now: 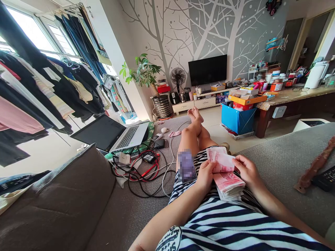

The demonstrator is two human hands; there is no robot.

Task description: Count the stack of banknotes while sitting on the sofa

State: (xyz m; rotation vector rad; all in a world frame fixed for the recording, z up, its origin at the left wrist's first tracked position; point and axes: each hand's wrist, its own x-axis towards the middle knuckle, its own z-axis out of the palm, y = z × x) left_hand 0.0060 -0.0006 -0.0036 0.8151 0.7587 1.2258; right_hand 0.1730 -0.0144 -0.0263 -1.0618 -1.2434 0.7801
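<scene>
Between my two hands is a pinkish-red banknote (222, 161), stretched flat above my lap. My left hand (205, 174) pinches its left end, thumb on top. At the right end, my right hand (245, 168) grips the note between thumb and fingers. Just below it, a thick stack of red banknotes (229, 184) rests on the striped cloth (217, 216) over my lap. Another pale pink note (217, 150) shows behind the held one. A phone (193, 176), its screen blurred out, lies on my thigh left of my left hand.
An open laptop (131, 137) sits on the sofa (154, 205) at the left, with tangled cables (146, 181) and chargers beside it. A remote control (327, 177) lies at the far right. Beyond my feet stand a blue box (238, 120), a cluttered table (288, 97) and a television (208, 71).
</scene>
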